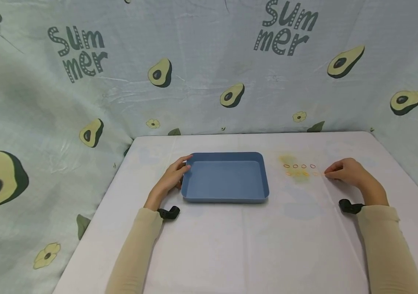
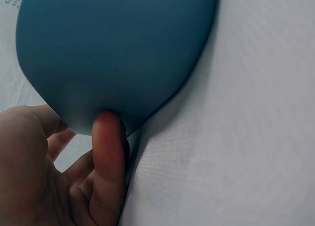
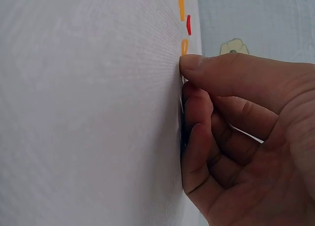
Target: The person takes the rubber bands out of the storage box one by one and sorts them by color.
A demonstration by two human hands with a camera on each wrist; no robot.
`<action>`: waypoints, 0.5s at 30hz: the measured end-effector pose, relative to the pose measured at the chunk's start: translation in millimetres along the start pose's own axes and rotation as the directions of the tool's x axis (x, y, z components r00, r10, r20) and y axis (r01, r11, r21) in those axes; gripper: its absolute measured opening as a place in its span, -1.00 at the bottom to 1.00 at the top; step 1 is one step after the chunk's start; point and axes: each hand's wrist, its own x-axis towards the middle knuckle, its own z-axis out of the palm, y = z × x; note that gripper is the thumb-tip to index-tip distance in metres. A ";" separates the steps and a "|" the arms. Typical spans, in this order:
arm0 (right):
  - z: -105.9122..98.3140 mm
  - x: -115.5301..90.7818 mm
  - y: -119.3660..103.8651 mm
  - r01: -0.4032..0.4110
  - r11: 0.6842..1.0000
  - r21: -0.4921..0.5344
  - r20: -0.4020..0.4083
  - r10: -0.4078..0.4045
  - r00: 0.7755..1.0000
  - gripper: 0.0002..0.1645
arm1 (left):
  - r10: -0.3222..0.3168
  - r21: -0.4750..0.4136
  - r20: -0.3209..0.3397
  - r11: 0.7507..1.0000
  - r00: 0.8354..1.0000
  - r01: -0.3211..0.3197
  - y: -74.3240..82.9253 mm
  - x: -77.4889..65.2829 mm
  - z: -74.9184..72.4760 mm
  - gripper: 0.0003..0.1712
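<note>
A shallow blue tray (image 1: 225, 200) lies on the table. My left hand (image 1: 172, 174) grips its left end, with fingers at the far left corner and rim. In the left wrist view, a fingertip (image 2: 107, 130) presses against the tray's outer wall (image 2: 115, 63). To the right of the tray are rows of small thin rings like rubber bands, red (image 1: 303, 166) behind and orange (image 1: 306, 174) in front. My right hand (image 1: 348, 171) is at the right end of the orange row, thumb and fingertips pinching at a bit of orange. The thumb mostly hides what it pinches.
A white cloth covers the table (image 1: 209, 245). Behind it and on the left hangs a pale curtain (image 1: 194, 36) printed with avocados and lettering. Dark wrist mounts (image 1: 350, 206) sit at both cuffs. A yellowish patch (image 1: 287, 159) shows on the cloth around the rings.
</note>
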 end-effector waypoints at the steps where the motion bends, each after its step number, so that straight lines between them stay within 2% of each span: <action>1: -0.2 0.7 0.7 0.004 1.000 0.003 0.000 -0.004 1.000 -0.57 | 0.001 0.000 0.000 1.000 1.000 -0.001 0.4 -0.1 -0.1 -0.50; 10: 2.6 3.8 7.1 0.003 1.000 0.026 0.038 -0.004 0.999 -0.59 | -0.012 0.010 0.014 1.000 1.000 0.012 -2.1 -0.9 0.6 -0.50; 15: -3.1 6.7 5.8 0.019 1.000 0.022 0.018 -0.019 1.000 -0.58 | 0.015 0.001 0.007 1.000 1.000 -0.015 0.0 1.7 1.1 -0.48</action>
